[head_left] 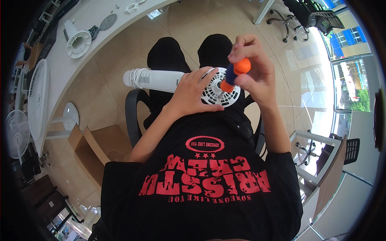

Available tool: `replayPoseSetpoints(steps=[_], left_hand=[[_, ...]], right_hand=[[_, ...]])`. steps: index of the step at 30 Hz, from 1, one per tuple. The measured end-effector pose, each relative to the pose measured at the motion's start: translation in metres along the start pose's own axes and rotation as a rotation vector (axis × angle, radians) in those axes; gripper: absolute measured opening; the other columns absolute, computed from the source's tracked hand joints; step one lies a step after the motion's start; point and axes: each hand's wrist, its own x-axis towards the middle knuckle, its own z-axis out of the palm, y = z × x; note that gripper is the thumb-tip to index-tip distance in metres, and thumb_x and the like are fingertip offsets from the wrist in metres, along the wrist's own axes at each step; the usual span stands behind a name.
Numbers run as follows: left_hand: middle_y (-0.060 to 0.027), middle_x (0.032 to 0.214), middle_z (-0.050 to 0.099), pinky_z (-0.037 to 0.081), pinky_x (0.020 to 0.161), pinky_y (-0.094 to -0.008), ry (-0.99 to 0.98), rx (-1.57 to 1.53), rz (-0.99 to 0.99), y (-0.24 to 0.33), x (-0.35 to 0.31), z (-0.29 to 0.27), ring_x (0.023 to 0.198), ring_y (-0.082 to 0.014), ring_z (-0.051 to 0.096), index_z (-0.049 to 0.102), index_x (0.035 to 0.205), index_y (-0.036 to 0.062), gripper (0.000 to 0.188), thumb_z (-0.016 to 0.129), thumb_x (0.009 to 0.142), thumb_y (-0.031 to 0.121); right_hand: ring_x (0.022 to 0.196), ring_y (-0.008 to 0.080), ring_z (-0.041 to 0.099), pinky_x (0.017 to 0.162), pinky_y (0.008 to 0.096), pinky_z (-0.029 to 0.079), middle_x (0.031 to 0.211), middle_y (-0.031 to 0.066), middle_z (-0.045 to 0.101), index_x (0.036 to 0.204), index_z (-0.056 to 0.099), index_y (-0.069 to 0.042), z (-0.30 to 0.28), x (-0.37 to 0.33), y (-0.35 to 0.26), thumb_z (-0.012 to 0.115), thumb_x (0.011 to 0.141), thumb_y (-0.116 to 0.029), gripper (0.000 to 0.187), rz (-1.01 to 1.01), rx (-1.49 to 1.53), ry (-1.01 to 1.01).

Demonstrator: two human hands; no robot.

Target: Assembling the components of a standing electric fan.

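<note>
A white fan body (pixel 163 80) lies across my lap, its slim column pointing left with a white cord wound round the end. At its right end is a round, slotted motor housing (pixel 230 99). My left hand (pixel 193 91) is closed round the body where the column meets the housing, thumb and fingers spread along the rim. Above the housing, my right hand (pixel 256 68) grips a screwdriver (pixel 230 75) with an orange and dark blue handle. The tool stands tilted over the middle of the housing. Its tip is hidden behind the handle.
On the curved white table (pixel 90 53) at left are a white funnel-shaped part (pixel 78 43), a grey disc (pixel 108 22) and a white fan grille (pixel 38 98). An open cardboard box (pixel 94 150) stands on the floor. Chair armrests (pixel 136 116) flank me.
</note>
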Motion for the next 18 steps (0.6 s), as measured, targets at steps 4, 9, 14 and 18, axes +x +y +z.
replayPoseSetpoints(steps=[4,9,14,18], left_hand=[[-0.0158,0.147,0.049,0.04,0.108,-0.0493,0.001,0.025,0.005,0.0,-0.001,-0.001,0.128,-0.0359,0.055,0.047,0.151,0.0049,0.111,0.079,0.071,0.075],[-0.0159,0.147,0.049,0.04,0.108,-0.0494,-0.008,0.02,0.014,-0.001,0.0,0.001,0.128,-0.0361,0.055,0.047,0.152,0.0048,0.112,0.078,0.071,0.075],[-0.0159,0.147,0.049,0.04,0.108,-0.0493,0.003,0.031,0.024,-0.002,0.001,0.0,0.129,-0.0362,0.055,0.047,0.152,0.0043,0.112,0.078,0.071,0.076],[-0.0158,0.147,0.049,0.04,0.109,-0.0491,-0.003,0.032,0.017,-0.001,0.0,-0.001,0.129,-0.0359,0.055,0.047,0.152,0.0044,0.112,0.078,0.071,0.076]], right_hand=[[0.11,0.0228,0.063,0.1,0.0351,0.048,0.113,0.0132,0.066,0.121,0.062,-0.001,0.007,0.001,-0.013,0.053,0.1,-0.01,0.024,0.14,-0.078,-0.059],[0.112,0.0232,0.065,0.1,0.0351,0.048,0.118,0.0159,0.068,0.121,0.064,0.002,0.002,-0.002,-0.002,0.054,0.102,-0.011,0.025,0.053,-0.013,0.011],[0.11,0.0214,0.063,0.098,0.0333,0.048,0.114,0.0138,0.066,0.116,0.066,0.001,0.01,0.0,-0.016,0.059,0.098,-0.007,0.021,0.132,-0.053,-0.017],[0.105,0.0188,0.062,0.094,0.0313,0.048,0.109,0.0103,0.064,0.119,0.07,-0.001,0.007,0.006,-0.017,0.074,0.089,-0.005,0.03,0.24,0.128,0.041]])
